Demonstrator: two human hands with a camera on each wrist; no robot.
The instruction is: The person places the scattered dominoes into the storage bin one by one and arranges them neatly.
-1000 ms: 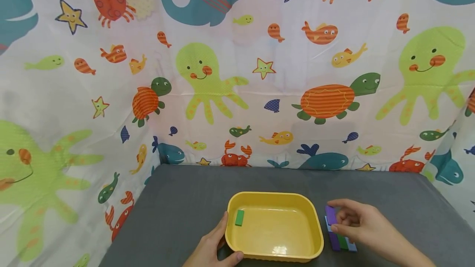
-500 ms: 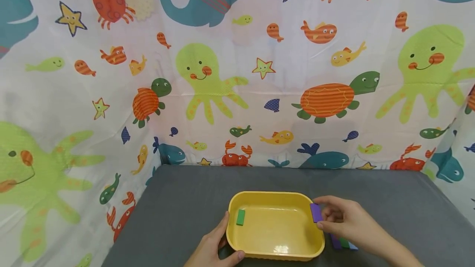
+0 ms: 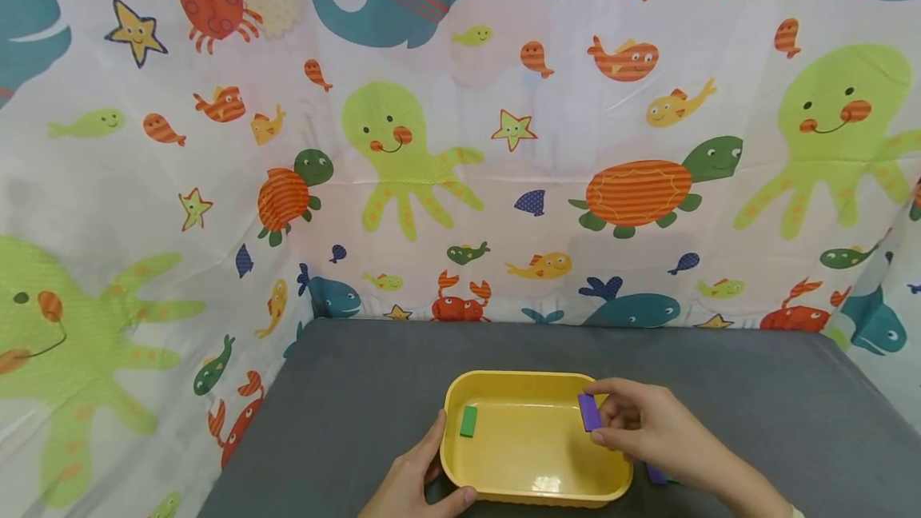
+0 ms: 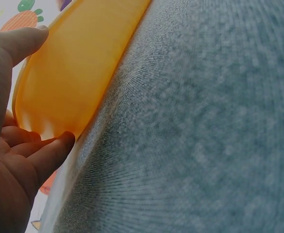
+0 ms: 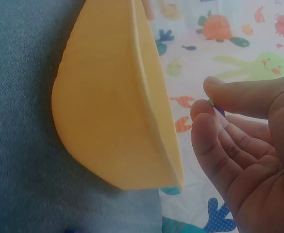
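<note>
A yellow plastic tray [image 3: 540, 494] stands near the table's front edge, with a small green rectangular tile [image 3: 468, 421] lying inside at its left. My left hand [image 3: 420, 470] holds the tray's front left corner, its fingers along the left wall and the thumb at the front. In the left wrist view the fingertips [image 4: 64, 141] touch the tray's wall. Between thumb and fingers of my right hand [image 3: 651, 426] is a purple rectangular tile [image 3: 589, 412], held over the tray's right side. The right wrist view shows only a sliver of that tile.
Beyond the tray's right wall another purple tile [image 3: 655, 473] lies on the dark grey table [image 3: 360, 390], mostly hidden by the right hand, with a bit of green beside it. A white curtain [image 3: 460, 206] printed with sea animals rises behind the table and along its sides.
My right hand has lifted the purple tile from the group of tiles right of the tray and carried it left, over the tray. The left hand has stayed on the tray.
</note>
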